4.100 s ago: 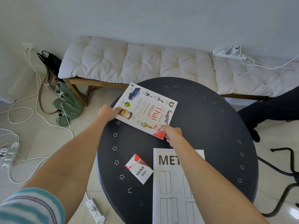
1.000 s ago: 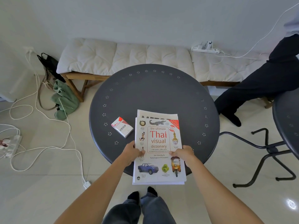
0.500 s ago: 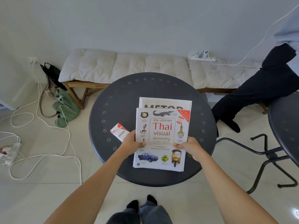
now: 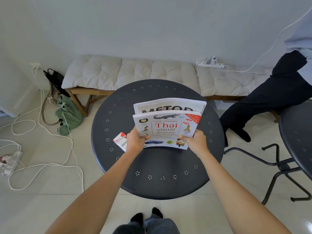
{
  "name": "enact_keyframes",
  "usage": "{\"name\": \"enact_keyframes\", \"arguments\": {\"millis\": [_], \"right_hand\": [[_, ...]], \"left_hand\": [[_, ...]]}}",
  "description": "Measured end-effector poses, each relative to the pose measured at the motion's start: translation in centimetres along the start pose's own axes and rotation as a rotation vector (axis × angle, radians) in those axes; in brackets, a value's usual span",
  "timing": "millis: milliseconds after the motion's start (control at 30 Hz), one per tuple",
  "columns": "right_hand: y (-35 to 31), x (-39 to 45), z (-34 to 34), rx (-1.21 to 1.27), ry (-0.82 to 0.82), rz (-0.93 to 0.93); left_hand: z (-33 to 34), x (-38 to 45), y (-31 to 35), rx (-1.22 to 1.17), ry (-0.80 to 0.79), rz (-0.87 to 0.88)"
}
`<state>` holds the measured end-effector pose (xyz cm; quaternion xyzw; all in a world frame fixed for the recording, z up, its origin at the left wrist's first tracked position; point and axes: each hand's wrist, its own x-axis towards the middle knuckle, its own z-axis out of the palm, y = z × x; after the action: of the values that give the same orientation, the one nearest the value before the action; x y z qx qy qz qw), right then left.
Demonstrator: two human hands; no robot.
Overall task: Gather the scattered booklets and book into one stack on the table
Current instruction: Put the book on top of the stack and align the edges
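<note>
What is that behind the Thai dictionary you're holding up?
A white booklet stands behind the Thai dictionary; only its top strip with large black letters shows. The rest is covered.

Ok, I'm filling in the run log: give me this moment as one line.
left hand: grips stack | right hand: grips stack | Thai dictionary in front of METOD booklet, tilted up over table | VESS box: not gathered

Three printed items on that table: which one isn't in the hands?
The small red-and-white VESS booklet, flat on the table beside the left hand. The Thai dictionary and METOD booklet are gripped together by both hands, right hand.
</note>
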<state>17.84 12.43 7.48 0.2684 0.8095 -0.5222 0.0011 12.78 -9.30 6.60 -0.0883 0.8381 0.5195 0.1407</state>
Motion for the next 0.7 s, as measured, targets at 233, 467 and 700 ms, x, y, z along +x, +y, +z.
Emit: {"name": "enact_keyframes", "arguments": {"millis": [233, 467, 700], "right_hand": [[0.4, -0.2, -0.1, -0.044, 0.015, -0.007], [1.2, -0.4, -0.5, -0.091, -0.001, 0.006], [2.2, 0.2, -0.2, -0.129, -0.075, 0.032]], "left_hand": [[0.3, 0.2, 0.1, 0.034, 0.019, 0.027], [0.5, 0.4, 0.4, 0.094, -0.032, 0.025], [1.4, 0.4, -0.1, 0.093, -0.057, 0.002]]}}
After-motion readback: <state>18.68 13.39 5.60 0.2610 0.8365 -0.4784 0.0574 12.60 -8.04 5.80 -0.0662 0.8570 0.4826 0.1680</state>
